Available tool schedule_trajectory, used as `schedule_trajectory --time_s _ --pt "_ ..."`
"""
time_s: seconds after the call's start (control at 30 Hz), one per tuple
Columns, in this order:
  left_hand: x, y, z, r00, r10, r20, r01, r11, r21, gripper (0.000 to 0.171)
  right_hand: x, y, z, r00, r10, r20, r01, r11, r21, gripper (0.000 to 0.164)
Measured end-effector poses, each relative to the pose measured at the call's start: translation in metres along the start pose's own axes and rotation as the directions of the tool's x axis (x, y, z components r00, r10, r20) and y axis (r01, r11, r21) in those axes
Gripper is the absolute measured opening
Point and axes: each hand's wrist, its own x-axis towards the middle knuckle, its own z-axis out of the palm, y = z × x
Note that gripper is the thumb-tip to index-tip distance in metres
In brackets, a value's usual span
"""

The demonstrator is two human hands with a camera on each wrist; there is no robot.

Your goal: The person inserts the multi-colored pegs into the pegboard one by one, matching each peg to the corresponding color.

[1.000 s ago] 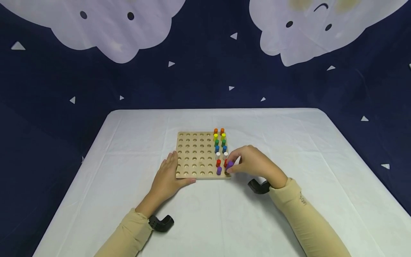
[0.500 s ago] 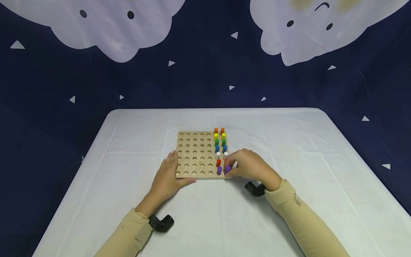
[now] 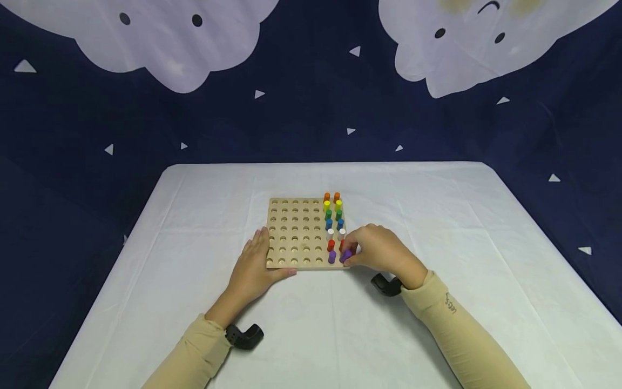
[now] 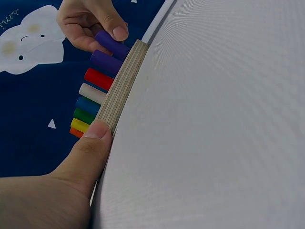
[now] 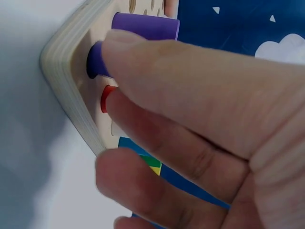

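A square wooden pegboard [image 3: 299,259] lies on the table with rows of round holes. Its two right-hand columns hold coloured pegs in pairs: orange, yellow, green, blue, white, red and purple from far to near. My right hand [image 3: 381,249] pinches the purple peg [image 3: 345,256] at the near right corner between thumb and fingers. In the right wrist view this peg [image 5: 96,59] sits in its hole, partly hidden by the thumb. Beside it stands the other purple peg [image 3: 332,257]. My left hand [image 3: 250,270] rests against the board's left side, thumb along the near edge.
A white cloth covers the table [image 3: 311,335]. Behind it hangs a dark blue curtain [image 3: 311,124] with white clouds and triangles. A black wrist device [image 3: 244,337] is on the left arm, another black device [image 3: 386,284] on the right.
The purple peg in my right hand has moved slightly left and down into the corner hole, and now leans a little to the right. My left hand stays in place.
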Motion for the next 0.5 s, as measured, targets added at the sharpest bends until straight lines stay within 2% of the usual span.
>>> schedule_trajectory --time_s 0.5 --pt "0.0003 -0.0007 0.0011 1.000 -0.004 0.006 0.004 1.000 0.011 0.126 -0.0012 -0.0072 0.0076 0.999 -0.017 -0.037 0.011 0.986 -0.164 0.014"
